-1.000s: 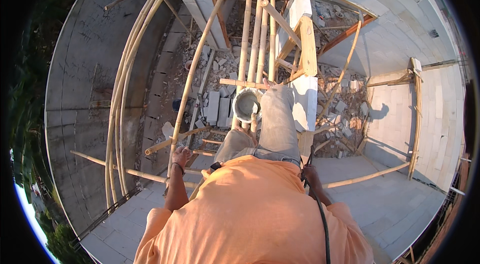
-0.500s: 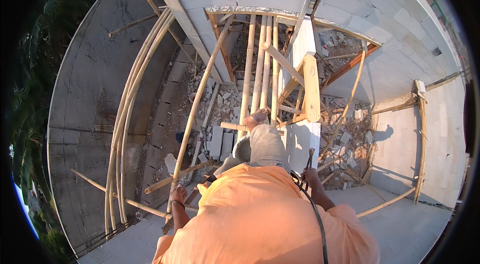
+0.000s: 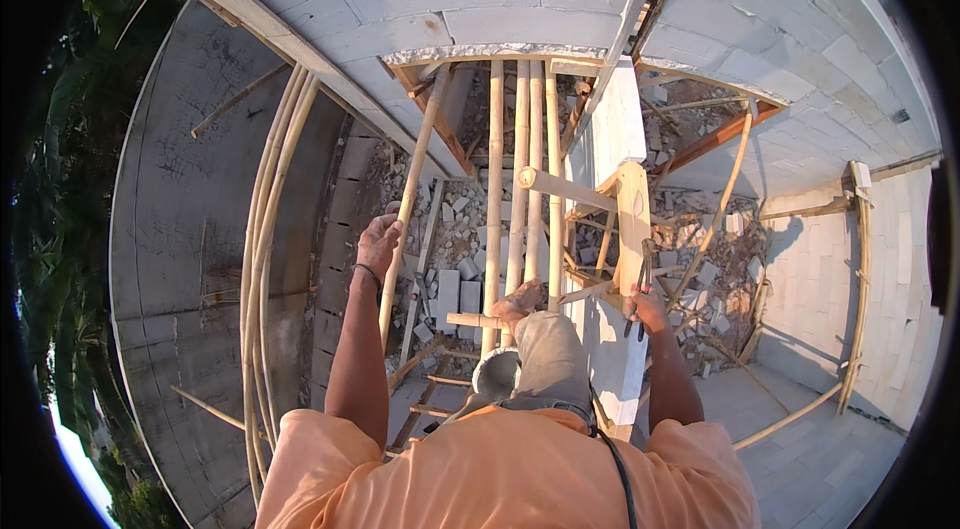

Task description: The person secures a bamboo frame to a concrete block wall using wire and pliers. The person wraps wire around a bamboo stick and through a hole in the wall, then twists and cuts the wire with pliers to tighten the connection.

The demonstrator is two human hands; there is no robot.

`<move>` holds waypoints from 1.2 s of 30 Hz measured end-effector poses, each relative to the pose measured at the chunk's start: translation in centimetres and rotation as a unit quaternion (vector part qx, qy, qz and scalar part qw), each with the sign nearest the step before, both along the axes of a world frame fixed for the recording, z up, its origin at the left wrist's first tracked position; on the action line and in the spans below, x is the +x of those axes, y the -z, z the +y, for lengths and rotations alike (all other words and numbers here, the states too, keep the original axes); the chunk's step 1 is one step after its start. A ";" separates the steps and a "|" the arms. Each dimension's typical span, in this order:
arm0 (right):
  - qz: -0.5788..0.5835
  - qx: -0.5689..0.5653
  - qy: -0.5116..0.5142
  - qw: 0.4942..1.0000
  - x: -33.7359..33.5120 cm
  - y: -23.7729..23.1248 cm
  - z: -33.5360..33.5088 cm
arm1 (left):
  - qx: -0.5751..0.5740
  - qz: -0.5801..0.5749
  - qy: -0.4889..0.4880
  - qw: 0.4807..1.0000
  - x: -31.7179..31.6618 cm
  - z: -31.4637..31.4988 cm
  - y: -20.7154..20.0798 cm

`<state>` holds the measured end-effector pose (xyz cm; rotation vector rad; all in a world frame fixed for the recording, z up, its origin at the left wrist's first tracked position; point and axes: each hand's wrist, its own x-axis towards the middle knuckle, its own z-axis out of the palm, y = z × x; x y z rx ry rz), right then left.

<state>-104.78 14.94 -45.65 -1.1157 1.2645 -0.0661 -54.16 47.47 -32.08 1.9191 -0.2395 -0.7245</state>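
My left hand is closed on the side of a slanting bamboo pole, its fingers partly hidden. A dark band circles that wrist. On the other side, my right hand grips a slim, dark pincer-like tool, its jaws pointing away from me. This hand is beside an upright pale timber board and over a white block wall. My bare foot rests on the bamboo poles laid side by side, near a short wooden crosspiece.
A round bamboo stub juts beside the timber board. Far below, rubble and broken blocks cover the ground. Several long bamboo poles lean along the grey wall at left. A block wall rises ahead over a wood-framed opening.
My left hand has moved forward and up along the slanting pole. My right hand, with the tool, has come forward to the timber board. My body has shifted forward.
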 end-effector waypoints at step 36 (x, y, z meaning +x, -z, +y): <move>-0.262 -0.487 0.197 0.810 38.2 -43.0 -44.6 | -0.027 -0.280 -0.049 0.958 21.5 -39.8 -7.8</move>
